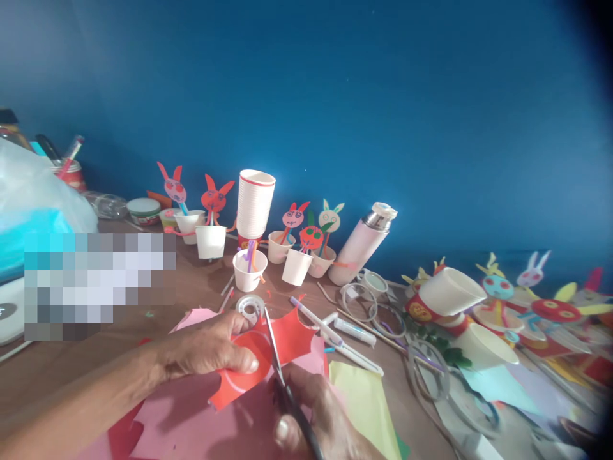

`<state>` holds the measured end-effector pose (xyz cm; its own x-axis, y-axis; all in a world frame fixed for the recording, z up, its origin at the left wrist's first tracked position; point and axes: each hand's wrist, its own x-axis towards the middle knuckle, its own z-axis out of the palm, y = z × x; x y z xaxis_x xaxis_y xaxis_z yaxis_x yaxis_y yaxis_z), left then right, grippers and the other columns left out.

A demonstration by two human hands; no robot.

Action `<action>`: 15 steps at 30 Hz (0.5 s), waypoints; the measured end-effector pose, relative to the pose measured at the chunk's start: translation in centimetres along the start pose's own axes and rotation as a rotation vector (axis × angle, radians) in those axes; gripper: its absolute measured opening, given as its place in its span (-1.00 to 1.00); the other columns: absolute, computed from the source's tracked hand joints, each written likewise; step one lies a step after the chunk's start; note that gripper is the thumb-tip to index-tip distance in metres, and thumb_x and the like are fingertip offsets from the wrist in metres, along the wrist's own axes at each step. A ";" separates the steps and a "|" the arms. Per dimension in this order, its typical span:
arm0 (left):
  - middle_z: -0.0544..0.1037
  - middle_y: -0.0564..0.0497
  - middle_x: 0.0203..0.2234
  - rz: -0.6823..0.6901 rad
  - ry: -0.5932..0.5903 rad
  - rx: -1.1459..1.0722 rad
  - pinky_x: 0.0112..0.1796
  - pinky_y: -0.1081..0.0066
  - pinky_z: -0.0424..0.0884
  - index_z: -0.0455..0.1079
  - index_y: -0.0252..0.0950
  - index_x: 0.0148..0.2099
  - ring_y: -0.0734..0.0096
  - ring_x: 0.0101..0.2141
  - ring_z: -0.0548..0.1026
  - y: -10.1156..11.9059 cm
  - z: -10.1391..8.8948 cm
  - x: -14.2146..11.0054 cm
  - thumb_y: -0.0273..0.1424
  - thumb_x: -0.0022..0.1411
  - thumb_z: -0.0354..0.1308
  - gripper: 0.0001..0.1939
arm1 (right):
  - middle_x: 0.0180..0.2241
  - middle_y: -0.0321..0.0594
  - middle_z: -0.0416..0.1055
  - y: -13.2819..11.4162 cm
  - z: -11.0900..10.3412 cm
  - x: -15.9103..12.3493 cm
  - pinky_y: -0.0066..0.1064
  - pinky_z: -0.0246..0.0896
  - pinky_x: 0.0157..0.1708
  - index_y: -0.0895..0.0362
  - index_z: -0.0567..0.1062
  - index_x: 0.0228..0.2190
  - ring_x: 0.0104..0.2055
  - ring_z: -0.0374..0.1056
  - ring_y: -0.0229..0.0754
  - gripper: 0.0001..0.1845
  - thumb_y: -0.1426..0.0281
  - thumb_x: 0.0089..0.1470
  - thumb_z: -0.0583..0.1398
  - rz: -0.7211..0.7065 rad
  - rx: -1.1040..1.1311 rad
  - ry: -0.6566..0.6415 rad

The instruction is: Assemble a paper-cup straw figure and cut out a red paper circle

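Observation:
My left hand pinches a piece of red paper between thumb and fingers. A pale curved line is drawn on the paper, and its edges have scalloped cut-outs. My right hand is closed around the black handles of a pair of scissors. The blades point up and away from me and lie at the red paper, just right of my left thumb. Beneath both hands is a pink sheet with cut edges. A roll of tape sits just beyond the red paper.
Rabbit-faced paper figures stand in white paper cups along the back, with a cup stack and a pale flask. Tape rolls, a marker, a glue stick and yellow paper lie right. A plastic bag is left.

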<state>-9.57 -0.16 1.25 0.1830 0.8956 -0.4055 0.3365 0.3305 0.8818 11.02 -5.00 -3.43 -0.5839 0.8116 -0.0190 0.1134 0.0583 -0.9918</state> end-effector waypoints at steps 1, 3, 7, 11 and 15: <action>0.55 -0.01 -0.35 0.002 0.011 0.004 -0.22 0.21 0.35 0.39 -0.19 -0.45 0.00 -0.20 0.45 0.1 0.0 -0.1 -0.38 -0.31 0.28 -0.76 | -0.54 -0.33 0.16 0.0 0.0 0.0 -0.51 -0.10 -0.56 0.19 0.41 -0.26 -0.50 0.05 -0.32 -0.49 0.00 -0.04 0.21 -0.007 -0.002 -0.003; 0.55 -0.01 -0.37 0.012 0.001 -0.009 -0.20 0.21 0.35 0.40 -0.19 -0.45 -0.01 -0.18 0.44 0.1 0.1 -0.1 -0.38 -0.32 0.28 -0.76 | -0.53 -0.32 0.18 0.1 0.0 0.1 -0.51 -0.09 -0.56 0.19 0.41 -0.27 -0.50 0.06 -0.31 -0.50 0.00 -0.04 0.20 -0.022 -0.006 -0.006; 0.55 0.04 -0.39 0.009 -0.026 -0.053 -0.19 0.26 0.36 0.41 -0.16 -0.46 0.02 -0.15 0.44 0.2 0.2 -0.2 -0.43 -0.32 0.26 -0.77 | -0.54 -0.33 0.15 0.0 0.1 0.1 -0.51 -0.10 -0.56 0.19 0.42 -0.30 -0.50 0.04 -0.32 -0.52 0.01 -0.03 0.20 -0.022 -0.006 0.007; 0.55 0.09 -0.38 0.002 -0.048 -0.093 -0.19 0.34 0.34 0.41 -0.13 -0.48 0.08 -0.12 0.42 0.6 0.3 -0.4 -0.45 -0.33 0.25 -0.78 | -0.55 -0.34 0.12 -0.3 0.1 0.0 -0.53 -0.11 -0.58 0.20 0.42 -0.34 -0.50 0.02 -0.32 -0.52 0.00 -0.05 0.21 -0.001 0.011 0.017; 0.54 0.13 -0.42 0.020 -0.120 -0.066 -0.24 0.36 0.32 0.41 -0.14 -0.49 0.14 -0.20 0.45 0.8 0.3 -0.4 -0.43 -0.30 0.21 -0.82 | -0.55 -0.32 0.15 -0.1 0.1 0.1 -0.55 -0.07 -0.59 0.21 0.41 -0.37 -0.51 0.05 -0.32 -0.48 -0.02 -0.09 0.23 0.023 0.046 0.016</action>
<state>-9.13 -0.35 2.10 0.2991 0.8616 -0.4102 0.2710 0.3355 0.9022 10.86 -4.96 -3.31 -0.5687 0.8216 -0.0400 0.0893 0.0133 -0.9959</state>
